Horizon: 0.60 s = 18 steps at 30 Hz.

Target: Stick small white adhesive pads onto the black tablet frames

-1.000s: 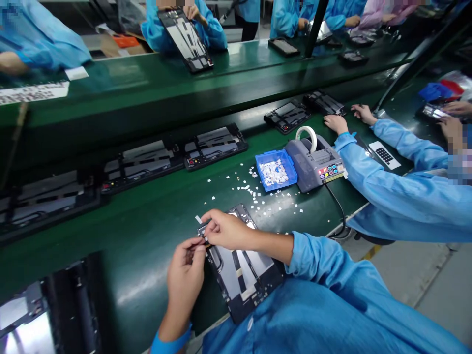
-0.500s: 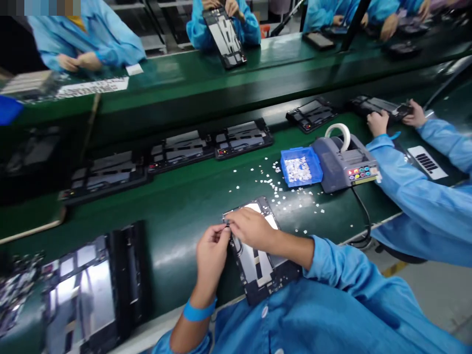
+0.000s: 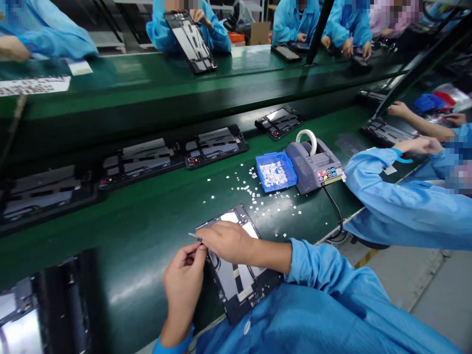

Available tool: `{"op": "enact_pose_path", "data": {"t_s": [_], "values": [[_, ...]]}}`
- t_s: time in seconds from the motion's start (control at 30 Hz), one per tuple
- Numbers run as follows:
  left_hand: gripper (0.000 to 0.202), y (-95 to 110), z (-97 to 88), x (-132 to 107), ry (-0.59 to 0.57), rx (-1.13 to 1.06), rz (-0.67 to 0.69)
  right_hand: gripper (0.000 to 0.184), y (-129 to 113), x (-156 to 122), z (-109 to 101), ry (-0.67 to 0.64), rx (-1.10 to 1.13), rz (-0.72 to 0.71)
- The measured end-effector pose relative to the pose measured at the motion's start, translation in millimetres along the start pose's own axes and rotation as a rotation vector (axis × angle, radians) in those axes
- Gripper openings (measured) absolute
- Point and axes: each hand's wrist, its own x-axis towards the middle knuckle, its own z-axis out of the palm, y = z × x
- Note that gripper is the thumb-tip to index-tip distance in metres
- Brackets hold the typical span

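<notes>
An opened tablet [image 3: 230, 282], its inner side with silver battery panels facing up, lies tilted at the bench's front edge against my blue smock. My right hand [image 3: 228, 241] reaches across its upper left corner with fingers closed. A small pale strip [image 3: 192, 235] pokes out beyond those fingertips. Thumb and forefinger of my left hand [image 3: 186, 275] are pinched at the same corner, just below the right fingertips. What the left fingers hold is too small and covered to make out. The right hand hides part of the tablet's upper half.
Beyond the tablet stand a blue tray [image 3: 276, 172] of white bits and a grey tape dispenser [image 3: 313, 164]. White bits lie scattered nearby. More opened tablets [image 3: 216, 146] line the back. A co-worker's sleeve [image 3: 398, 196] is at right; other people sit across the bench.
The view has swung right, shifting the scene left. A pale strip now shows at my right fingertips. The co-worker at right no longer grips a tablet with both hands. My hands stay at the tablet's corner.
</notes>
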Motion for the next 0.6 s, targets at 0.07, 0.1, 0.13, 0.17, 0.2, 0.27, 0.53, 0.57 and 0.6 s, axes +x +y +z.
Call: {"op": "enact_pose_path", "data": {"t_s": [0.07, 0.1, 0.13, 0.17, 0.2, 0.27, 0.53, 0.57, 0.6], "values": [[0.040, 0, 1.1, 2, 0.008, -0.014, 0.001, 0.024, 2, 0, 1, 0.021, 0.008, -0.012], [0.038, 0, 1.3, 2, 0.008, -0.027, 0.001, 0.024, 1, -1, 2, 0.043, 0.026, -0.024], [0.035, 2, 1.2, 0, 0.003, -0.044, 0.000, 0.023, -1, -2, 2, 0.068, 0.054, -0.030], [0.032, 3, 1.1, -2, -0.005, -0.065, -0.001, 0.022, -3, -3, 2, 0.096, 0.093, -0.023], [0.028, 5, 1.2, -5, -0.021, -0.090, -0.004, 0.022, -6, -5, 2, 0.120, 0.140, 0.000], [0.023, 6, 3.1, -10, -0.054, -0.151, -0.009, 0.020, -9, -10, 2, 0.158, 0.239, 0.093], [0.011, -6, 8.6, -18, -0.034, -0.123, 0.061, 0.022, -2, -24, 1, 0.092, 0.315, 0.204], [0.010, -6, 7.6, -19, -0.022, -0.079, 0.102, 0.022, -3, -24, 0, 0.076, 0.281, 0.200], [0.009, -6, 6.4, -21, -0.007, -0.026, 0.153, 0.022, -3, -25, 0, 0.062, 0.244, 0.188]]}}
